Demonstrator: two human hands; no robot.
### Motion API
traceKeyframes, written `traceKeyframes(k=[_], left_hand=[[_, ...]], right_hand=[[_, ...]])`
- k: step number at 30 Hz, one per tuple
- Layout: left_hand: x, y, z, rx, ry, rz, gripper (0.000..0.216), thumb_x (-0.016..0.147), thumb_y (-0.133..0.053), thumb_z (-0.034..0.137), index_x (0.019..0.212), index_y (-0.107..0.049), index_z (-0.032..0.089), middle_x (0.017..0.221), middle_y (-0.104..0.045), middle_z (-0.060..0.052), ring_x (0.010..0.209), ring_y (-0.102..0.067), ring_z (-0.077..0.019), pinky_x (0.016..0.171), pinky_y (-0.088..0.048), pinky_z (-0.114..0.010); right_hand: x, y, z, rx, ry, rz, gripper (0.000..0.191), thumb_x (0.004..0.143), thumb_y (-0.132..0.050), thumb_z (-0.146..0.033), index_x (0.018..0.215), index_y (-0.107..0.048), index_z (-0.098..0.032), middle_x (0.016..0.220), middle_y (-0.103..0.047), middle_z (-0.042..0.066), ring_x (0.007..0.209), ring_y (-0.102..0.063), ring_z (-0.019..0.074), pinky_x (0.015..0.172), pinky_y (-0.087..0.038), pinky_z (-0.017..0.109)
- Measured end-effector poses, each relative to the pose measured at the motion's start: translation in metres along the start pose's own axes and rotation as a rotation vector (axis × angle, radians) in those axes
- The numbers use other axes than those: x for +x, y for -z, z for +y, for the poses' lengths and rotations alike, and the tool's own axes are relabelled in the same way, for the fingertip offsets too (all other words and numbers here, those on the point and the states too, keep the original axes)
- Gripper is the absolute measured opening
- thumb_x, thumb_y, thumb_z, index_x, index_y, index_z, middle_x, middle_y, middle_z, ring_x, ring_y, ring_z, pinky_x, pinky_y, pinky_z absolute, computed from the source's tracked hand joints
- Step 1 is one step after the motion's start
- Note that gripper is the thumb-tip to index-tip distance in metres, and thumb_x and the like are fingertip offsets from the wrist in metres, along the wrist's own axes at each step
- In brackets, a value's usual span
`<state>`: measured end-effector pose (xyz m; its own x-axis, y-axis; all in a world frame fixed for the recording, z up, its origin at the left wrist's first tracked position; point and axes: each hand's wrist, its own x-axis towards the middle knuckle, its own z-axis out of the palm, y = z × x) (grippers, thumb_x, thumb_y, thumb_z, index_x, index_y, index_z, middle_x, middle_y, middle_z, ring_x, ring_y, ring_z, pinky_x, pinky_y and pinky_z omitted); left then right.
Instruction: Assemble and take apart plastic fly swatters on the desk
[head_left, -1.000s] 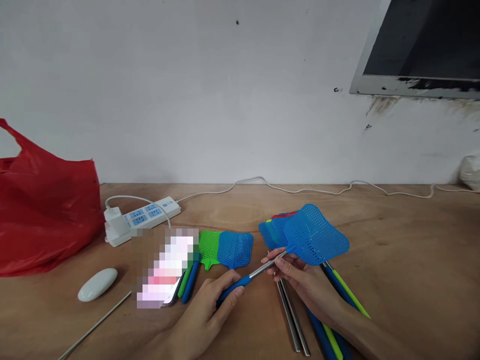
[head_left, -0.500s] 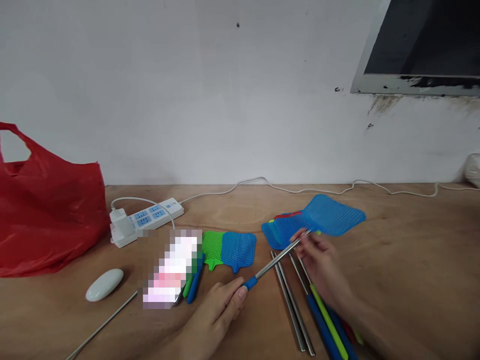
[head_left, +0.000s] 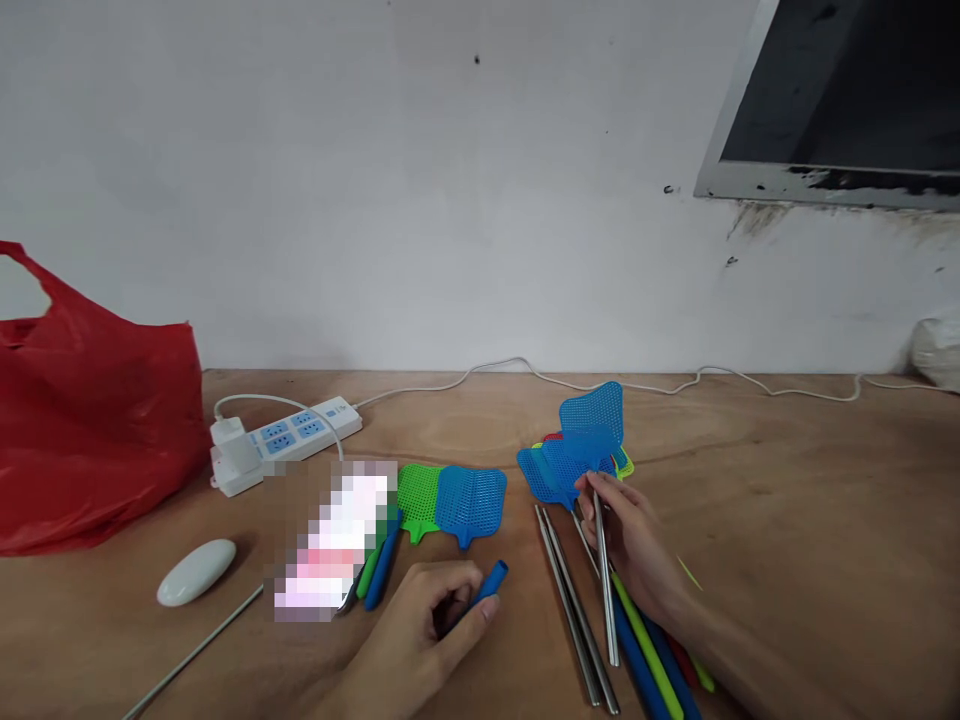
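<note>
My right hand [head_left: 637,545] pinches a blue fly swatter just below its head [head_left: 592,415]; the bare metal rod [head_left: 606,590] hangs down from the fingers. A separate blue handle sleeve [head_left: 491,582] is closed in my left hand [head_left: 412,635], its hollow end poking out past the thumb. Beneath the right hand lie stacked swatters, with a blue mesh head [head_left: 547,475] on top and blue and lime handles [head_left: 649,650] toward me. Loose metal rods [head_left: 574,610] rest beside them. Left of these are a green swatter head [head_left: 418,500] and a blue swatter head [head_left: 472,502].
Blue and green handles [head_left: 384,560] lie by a blurred, lit phone-like screen [head_left: 337,540]. A white power strip [head_left: 300,435], a white oval object [head_left: 196,572] and a red plastic bag [head_left: 97,430] are at left. A white cable [head_left: 517,360] runs along the wall.
The metal rod has come out of the blue handle sleeve. My right hand has turned the swatter from slanting to nearly upright; my left hand keeps the sleeve.
</note>
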<state>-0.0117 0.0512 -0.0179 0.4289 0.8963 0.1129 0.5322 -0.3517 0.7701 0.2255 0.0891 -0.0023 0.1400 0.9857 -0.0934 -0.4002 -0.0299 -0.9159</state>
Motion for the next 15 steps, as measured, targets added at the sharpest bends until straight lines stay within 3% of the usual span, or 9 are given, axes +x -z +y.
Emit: traceKeyframes(k=[7, 12, 15], left_hand=[[0.0025, 0.0014, 0.0018, -0.011, 0.005, -0.018, 0.041, 0.098, -0.046, 0.044, 0.066, -0.036, 0.021, 0.065, -0.037, 0.004, 0.062, -0.039, -0.0135, 0.057, -0.029, -0.025], [-0.0021, 0.0014, 0.0006, 0.001, -0.024, 0.038, 0.038, 0.1, -0.043, 0.046, 0.071, -0.04, 0.022, 0.071, -0.047, 0.003, 0.068, -0.047, -0.0157, 0.063, -0.037, -0.026], [-0.0041, 0.0006, -0.0016, -0.007, -0.01, 0.001, 0.036, 0.102, -0.04, 0.047, 0.076, -0.046, 0.022, 0.071, -0.054, 0.002, 0.071, -0.053, -0.0167, 0.066, -0.04, -0.027]], right_hand=[[-0.0039, 0.0006, -0.0012, -0.109, -0.044, -0.069, 0.037, 0.071, -0.079, -0.055, 0.073, -0.069, -0.019, 0.055, -0.049, -0.005, 0.043, -0.034, 0.0078, 0.038, -0.024, 0.021], [-0.0028, 0.0026, -0.0008, -0.011, -0.063, -0.081, 0.035, 0.069, -0.082, -0.051, 0.075, -0.068, -0.02, 0.061, -0.061, -0.002, 0.044, -0.043, 0.0081, 0.039, -0.032, 0.021], [-0.0005, 0.0045, -0.0016, 0.072, -0.044, -0.091, 0.032, 0.068, -0.085, -0.046, 0.076, -0.069, -0.019, 0.071, -0.07, 0.001, 0.052, -0.054, 0.0109, 0.045, -0.042, 0.022]])
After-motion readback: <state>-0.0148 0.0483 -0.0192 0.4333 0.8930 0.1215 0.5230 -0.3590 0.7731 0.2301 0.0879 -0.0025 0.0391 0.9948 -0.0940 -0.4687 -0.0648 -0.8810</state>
